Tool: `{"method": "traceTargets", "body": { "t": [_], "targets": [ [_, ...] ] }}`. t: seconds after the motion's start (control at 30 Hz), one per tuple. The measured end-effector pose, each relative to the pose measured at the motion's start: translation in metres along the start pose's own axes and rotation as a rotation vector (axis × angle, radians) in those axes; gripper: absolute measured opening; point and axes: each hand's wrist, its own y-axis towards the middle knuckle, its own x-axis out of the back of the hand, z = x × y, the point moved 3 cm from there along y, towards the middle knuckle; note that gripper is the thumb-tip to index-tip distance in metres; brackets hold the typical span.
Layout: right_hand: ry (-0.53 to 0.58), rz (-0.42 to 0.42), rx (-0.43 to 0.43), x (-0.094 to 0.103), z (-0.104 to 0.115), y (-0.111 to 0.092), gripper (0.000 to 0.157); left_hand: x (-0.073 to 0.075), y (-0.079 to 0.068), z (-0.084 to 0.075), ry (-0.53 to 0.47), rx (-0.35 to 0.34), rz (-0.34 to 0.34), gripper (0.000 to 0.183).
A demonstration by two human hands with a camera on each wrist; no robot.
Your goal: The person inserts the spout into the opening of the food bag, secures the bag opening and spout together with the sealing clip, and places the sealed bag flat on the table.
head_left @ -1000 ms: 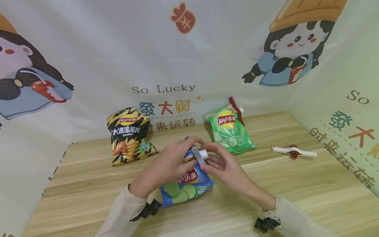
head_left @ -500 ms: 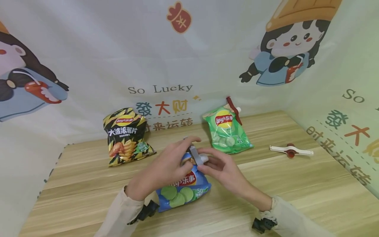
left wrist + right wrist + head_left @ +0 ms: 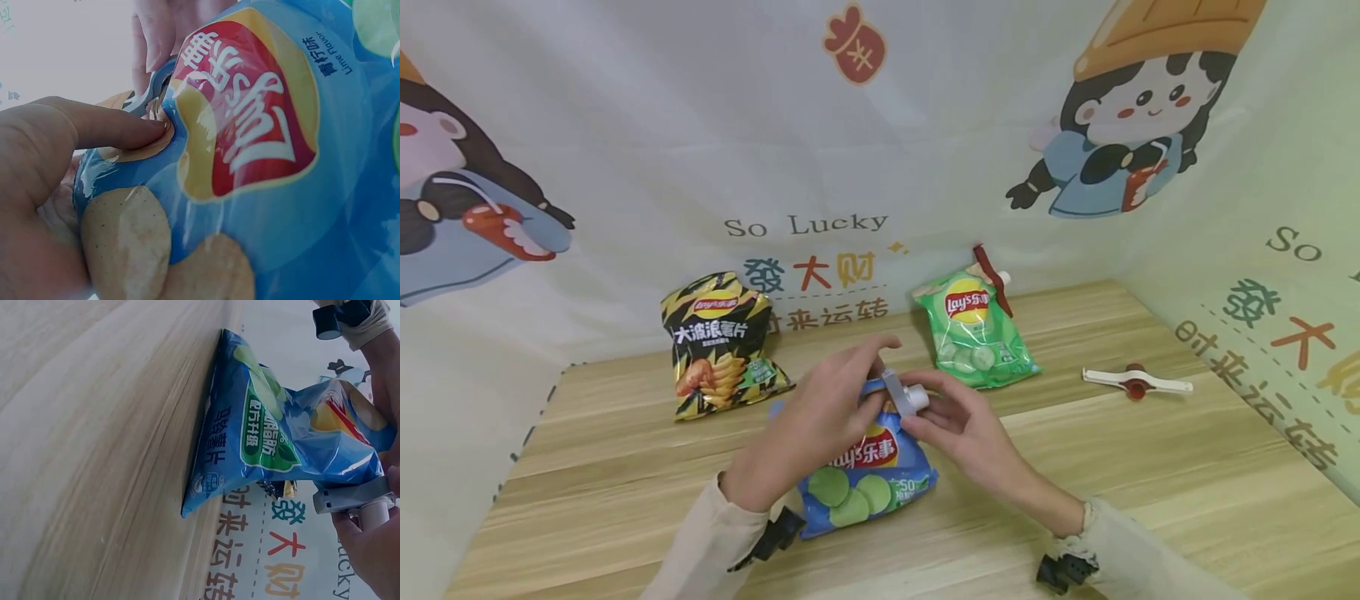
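Observation:
A blue bag of Lay's lime chips [image 3: 850, 492] stands on the wooden table, leaning toward the hands. My left hand [image 3: 820, 425] pinches its folded top corner; in the left wrist view the thumb [image 3: 137, 125] presses on the film. At that corner is a grey bag clip [image 3: 895, 390] with a white spout cap [image 3: 917, 398]. My right hand [image 3: 973, 429] holds the clip near the cap, and in the right wrist view its thumb and fingers lie around the grey bar [image 3: 347, 497]. A blue strip of film reaches the clip from the left hand's side.
A black-and-yellow chip bag [image 3: 718, 350] leans at the back left. At the back right stands a green Lay's bag [image 3: 977, 333] with a dark red clip [image 3: 995, 279] on its top. A white clip with a red cap [image 3: 1137, 382] lies to the right on the table [image 3: 1150, 475].
The grey clip has turned in the right hand, so its white cap shows more fully. The left hand has shifted its grip at the blue bag's top. The head view has moved slightly.

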Motion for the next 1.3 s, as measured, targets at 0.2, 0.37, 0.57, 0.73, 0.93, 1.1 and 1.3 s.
{"method": "traceTargets", "body": {
  "t": [0.2, 0.37, 0.57, 0.73, 0.93, 1.1, 1.3],
  "targets": [
    [-0.028, -0.029, 0.013, -0.002, -0.001, -0.001, 0.050, -0.001, 0.000, -0.001, 0.044, 0.002, -0.005, 0.046],
    [-0.053, -0.034, 0.030, -0.004, -0.002, -0.002, 0.048, -0.003, 0.000, -0.002, 0.044, -0.014, -0.021, 0.039],
    [-0.046, -0.039, 0.029, -0.004, -0.002, -0.002, 0.044, 0.002, 0.000, -0.004, 0.102, 0.019, 0.001, 0.032],
    [-0.037, -0.063, 0.012, -0.004, 0.000, -0.002, 0.045, 0.023, -0.009, -0.004, 0.157, 0.122, 0.068, 0.030],
    [-0.042, -0.084, 0.005, -0.004, 0.001, -0.003, 0.045, 0.033, -0.009, 0.001, 0.196, 0.090, 0.070, 0.013],
    [-0.114, -0.048, 0.068, -0.005, -0.001, -0.005, 0.045, 0.015, -0.003, 0.004, 0.174, 0.040, 0.032, 0.013],
    [-0.142, -0.017, 0.098, -0.005, -0.002, -0.004, 0.054, -0.003, -0.001, 0.008, 0.145, -0.021, -0.023, 0.008]
  ]
}}
